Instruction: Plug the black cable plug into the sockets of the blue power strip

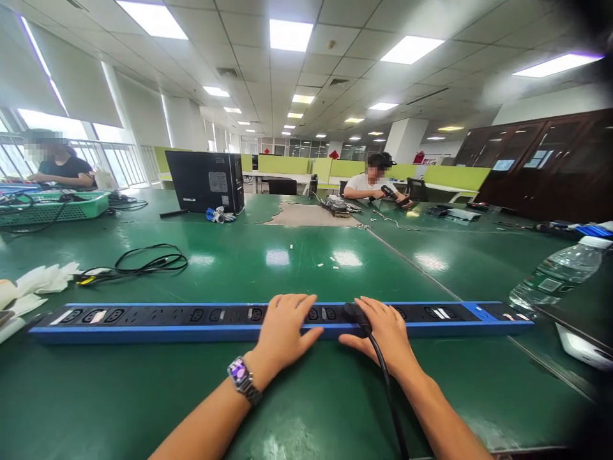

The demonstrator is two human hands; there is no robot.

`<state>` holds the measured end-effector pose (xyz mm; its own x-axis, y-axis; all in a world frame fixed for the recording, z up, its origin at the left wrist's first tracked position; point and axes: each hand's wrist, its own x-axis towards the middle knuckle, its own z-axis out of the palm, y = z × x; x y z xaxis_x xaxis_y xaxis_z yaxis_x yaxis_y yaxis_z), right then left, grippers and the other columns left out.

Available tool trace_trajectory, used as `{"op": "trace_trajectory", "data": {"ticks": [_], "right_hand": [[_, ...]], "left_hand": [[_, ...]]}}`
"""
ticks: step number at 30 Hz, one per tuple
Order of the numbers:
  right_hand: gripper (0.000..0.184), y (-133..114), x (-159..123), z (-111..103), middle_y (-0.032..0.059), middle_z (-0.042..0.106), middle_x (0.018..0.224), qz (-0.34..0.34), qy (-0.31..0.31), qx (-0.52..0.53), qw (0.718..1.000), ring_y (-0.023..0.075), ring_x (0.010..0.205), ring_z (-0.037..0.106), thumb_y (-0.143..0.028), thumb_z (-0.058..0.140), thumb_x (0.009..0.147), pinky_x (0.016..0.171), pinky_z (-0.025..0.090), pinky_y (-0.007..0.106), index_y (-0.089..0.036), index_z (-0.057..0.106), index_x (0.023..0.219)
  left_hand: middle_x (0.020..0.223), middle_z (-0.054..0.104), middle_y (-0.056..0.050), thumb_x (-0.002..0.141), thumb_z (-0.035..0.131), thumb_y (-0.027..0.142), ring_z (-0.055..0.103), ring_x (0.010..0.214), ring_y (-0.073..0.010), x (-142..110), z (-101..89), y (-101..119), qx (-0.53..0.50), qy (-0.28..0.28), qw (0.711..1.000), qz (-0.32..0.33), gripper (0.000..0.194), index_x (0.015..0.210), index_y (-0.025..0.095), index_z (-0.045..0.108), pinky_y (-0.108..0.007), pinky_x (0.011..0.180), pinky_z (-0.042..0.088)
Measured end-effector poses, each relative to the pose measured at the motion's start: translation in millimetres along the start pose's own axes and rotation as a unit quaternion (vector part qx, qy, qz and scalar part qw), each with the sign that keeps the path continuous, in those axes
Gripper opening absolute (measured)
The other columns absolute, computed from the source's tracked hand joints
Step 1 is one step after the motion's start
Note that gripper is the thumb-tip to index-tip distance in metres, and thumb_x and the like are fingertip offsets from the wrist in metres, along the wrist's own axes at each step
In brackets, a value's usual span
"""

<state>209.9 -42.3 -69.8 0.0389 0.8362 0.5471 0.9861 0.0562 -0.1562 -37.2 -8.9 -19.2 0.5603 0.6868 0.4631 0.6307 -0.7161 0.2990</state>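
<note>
A long blue-edged power strip [191, 332] with black sockets lies lengthwise across the green table. My left hand [285, 329] rests over its middle, fingers spread towards the far edge and thumb stretched to the right at the near edge. Just right of it, my right hand [383, 332] lies across the strip, fingers extended and thumb pointing left. A black plug [353, 312] sits on the strip beside my right index finger, apparently in a socket. Its black cable [383, 367] runs in front of my right palm and down towards me. The undersides of both hands are hidden.
A water bottle [558, 275] leans at the right. Coiled black cable [151, 259] and white tissues [45, 281] lie at the left. Farther back are a black computer case [201, 182] and a green basket [86, 207]. Two other people sit beyond, left and right.
</note>
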Motion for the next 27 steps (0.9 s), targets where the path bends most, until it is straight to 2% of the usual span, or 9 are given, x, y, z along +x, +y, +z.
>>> {"op": "trace_trajectory", "data": {"ticks": [3,7,9,12,15,20,23,27], "right_hand": [[0.065,3.0,-1.9,2.2,0.0118,0.057,0.132,-0.012,-0.007,-0.019,1.0,0.0302,0.123,0.05,-0.06,0.061,0.074,0.102,0.035,0.05,-0.023,0.052,0.126],[0.055,4.4,-2.1,3.5,0.0112,0.059,0.13,-0.024,-0.003,-0.024,0.999,0.0293,0.121,0.051,-0.048,0.059,0.076,0.098,0.038,0.048,-0.022,0.052,0.124],[0.052,3.8,-1.7,3.6,0.0104,0.059,0.129,-0.021,-0.002,-0.025,0.999,0.0293,0.121,0.051,-0.046,0.059,0.077,0.098,0.038,0.048,-0.024,0.052,0.124],[0.054,0.6,-0.8,2.7,0.0104,0.059,0.13,-0.006,-0.012,-0.026,1.0,0.03,0.122,0.05,-0.049,0.058,0.077,0.1,0.036,0.049,-0.023,0.053,0.125],[0.065,-3.0,0.0,0.6,0.0107,0.057,0.133,0.022,-0.023,-0.025,0.999,0.0312,0.124,0.048,-0.06,0.059,0.073,0.102,0.033,0.05,-0.022,0.053,0.126],[0.076,-5.9,0.6,-1.4,0.0093,0.054,0.135,0.046,-0.041,-0.016,0.998,0.0308,0.126,0.046,-0.071,0.058,0.069,0.105,0.03,0.049,-0.023,0.052,0.128],[0.077,-5.7,0.8,-0.8,0.0091,0.054,0.136,0.052,-0.046,-0.019,0.997,0.0305,0.126,0.046,-0.071,0.059,0.069,0.105,0.029,0.048,-0.022,0.052,0.128],[0.077,-3.4,0.3,0.8,0.0096,0.054,0.136,0.049,-0.044,-0.023,0.998,0.0306,0.127,0.045,-0.071,0.058,0.069,0.105,0.03,0.048,-0.022,0.052,0.129]], "left_hand": [[0.128,0.059,-0.008,0.086,0.063,0.037,0.051,0.117,-0.0262,21.7,23.1,29.5,-0.025,-0.001,0.999,0.037,0.054,0.135,0.025,0.046,-0.045,0.102,0.038],[0.11,0.067,-0.006,0.088,0.058,0.024,0.054,0.109,-0.0247,44.3,45.8,54.0,-0.025,-0.025,0.999,0.036,0.037,0.125,0.026,0.053,-0.044,0.097,0.041],[0.106,0.068,-0.004,0.09,0.053,0.019,0.055,0.105,-0.0226,48.6,48.2,58.1,-0.042,-0.012,0.999,0.032,0.032,0.121,0.026,0.055,-0.041,0.095,0.042],[0.112,0.067,-0.003,0.09,0.047,0.015,0.057,0.104,-0.0205,46.7,40.0,52.8,-0.082,0.063,0.995,0.01,0.034,0.122,0.026,0.054,-0.037,0.092,0.043],[0.115,0.067,-0.005,0.088,0.045,0.013,0.058,0.105,-0.0212,33.9,18.8,25.5,-0.091,0.132,0.986,-0.035,0.038,0.124,0.023,0.054,-0.036,0.093,0.043],[0.108,0.069,-0.01,0.09,0.046,0.026,0.063,0.097,-0.0246,-16.3,-33.1,-57.3,-0.085,0.156,0.973,-0.145,0.035,0.122,0.018,0.056,-0.039,0.087,0.048],[0.106,0.07,-0.008,0.09,0.047,0.034,0.064,0.095,-0.0235,-47.5,-56.8,-90.6,-0.077,0.117,0.982,-0.124,0.032,0.117,0.02,0.058,-0.037,0.086,0.049],[0.103,0.071,-0.005,0.091,0.046,0.033,0.065,0.093,-0.0218,-66.5,-69.0,-100.7,-0.053,0.072,0.992,-0.093,0.03,0.115,0.022,0.059,-0.034,0.085,0.05]]}}
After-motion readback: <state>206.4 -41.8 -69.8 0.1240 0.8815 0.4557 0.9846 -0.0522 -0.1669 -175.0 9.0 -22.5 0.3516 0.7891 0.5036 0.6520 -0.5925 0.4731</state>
